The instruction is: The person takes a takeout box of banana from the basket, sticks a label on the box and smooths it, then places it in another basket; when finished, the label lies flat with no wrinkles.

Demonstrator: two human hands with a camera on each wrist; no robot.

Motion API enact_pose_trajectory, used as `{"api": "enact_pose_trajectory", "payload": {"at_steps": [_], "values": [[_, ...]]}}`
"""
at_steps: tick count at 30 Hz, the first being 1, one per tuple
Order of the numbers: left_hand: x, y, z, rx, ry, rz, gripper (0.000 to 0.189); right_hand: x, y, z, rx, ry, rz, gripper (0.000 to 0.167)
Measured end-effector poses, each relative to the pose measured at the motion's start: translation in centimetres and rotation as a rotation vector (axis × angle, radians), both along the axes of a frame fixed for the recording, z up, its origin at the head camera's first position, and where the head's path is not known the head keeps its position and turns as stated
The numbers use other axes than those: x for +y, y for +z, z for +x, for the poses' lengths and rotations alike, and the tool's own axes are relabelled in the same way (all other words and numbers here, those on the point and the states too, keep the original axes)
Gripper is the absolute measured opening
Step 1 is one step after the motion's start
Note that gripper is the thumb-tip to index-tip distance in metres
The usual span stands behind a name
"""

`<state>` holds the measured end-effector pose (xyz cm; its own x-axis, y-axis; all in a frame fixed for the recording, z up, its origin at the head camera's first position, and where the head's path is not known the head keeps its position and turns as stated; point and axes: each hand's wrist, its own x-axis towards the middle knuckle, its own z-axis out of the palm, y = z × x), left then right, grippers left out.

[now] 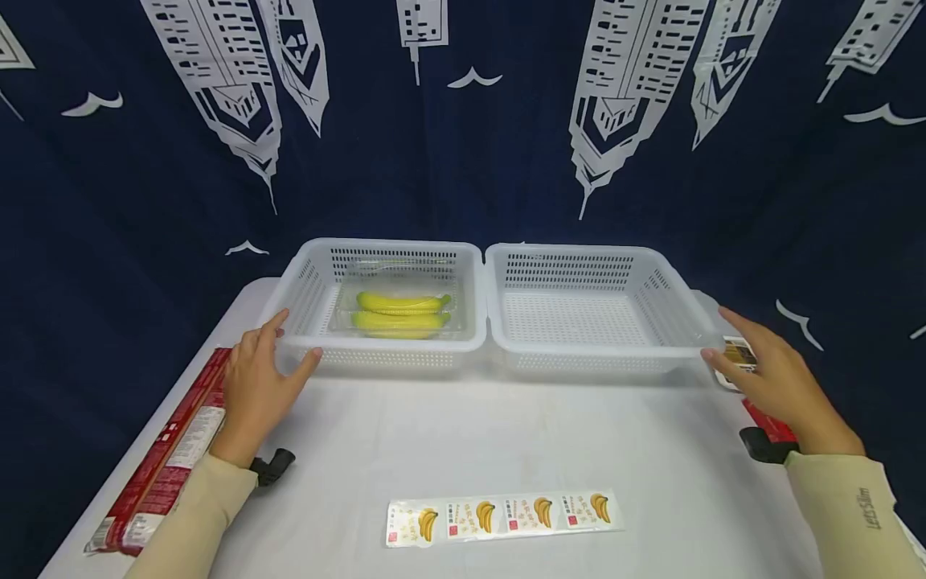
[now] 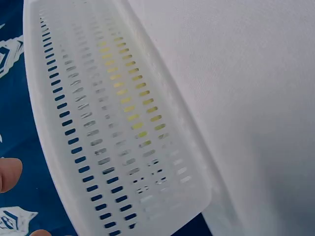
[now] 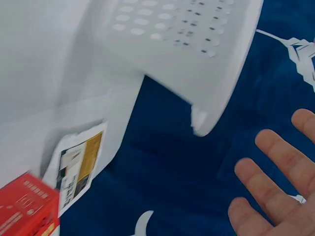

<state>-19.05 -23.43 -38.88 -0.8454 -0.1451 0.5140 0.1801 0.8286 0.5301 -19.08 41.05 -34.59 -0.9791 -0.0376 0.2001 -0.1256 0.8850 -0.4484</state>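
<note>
Two white perforated plastic baskets stand side by side: the left basket (image 1: 405, 344) and the right basket (image 1: 608, 351). In the left one sits a clear plastic box (image 1: 343, 310) with two yellow bananas (image 1: 401, 321) in it; they show through the wall slots in the left wrist view. My left hand (image 1: 260, 390) is at the left basket's near left corner, fingers spread, thumb near the rim. Beside the right basket's outer corner is my right hand (image 1: 788, 390). The right wrist view shows its fingers (image 3: 268, 194) extended, apart from the basket wall (image 3: 172, 64), holding nothing.
A strip of banana-print labels (image 1: 504, 519) lies near the front of the white table (image 1: 463, 434). Red packaging (image 1: 170, 450) lies along the left edge, under my left arm. A red box (image 3: 29, 206) and a white labelled packet (image 3: 78, 164) lie by the right edge. A dark blue printed curtain (image 1: 427, 161) hangs behind.
</note>
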Motion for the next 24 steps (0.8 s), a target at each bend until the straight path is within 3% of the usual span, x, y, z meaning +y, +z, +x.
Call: {"api": "enact_pose_trajectory", "payload": {"at_steps": [5,9,16,24], "values": [[0.1,-0.3,-0.4,0.002,0.042,0.099,0.075,-0.8,1.2,-0.7,-0.064,0.02,-0.055,0.085],[0.0,-0.2,-0.4,0.015,0.062,0.154,0.076,-1.4,1.8,-1.5,-0.063,0.061,-0.069,0.083],[-0.6,-0.6,-0.5,-0.105,0.032,0.135,0.084,-2.9,2.9,-3.1,-0.08,0.129,-0.061,0.08],[-0.8,-1.8,-1.7,-0.187,0.09,0.301,0.093,-5.0,4.1,-5.4,-0.106,0.224,-0.098,0.074]]}}
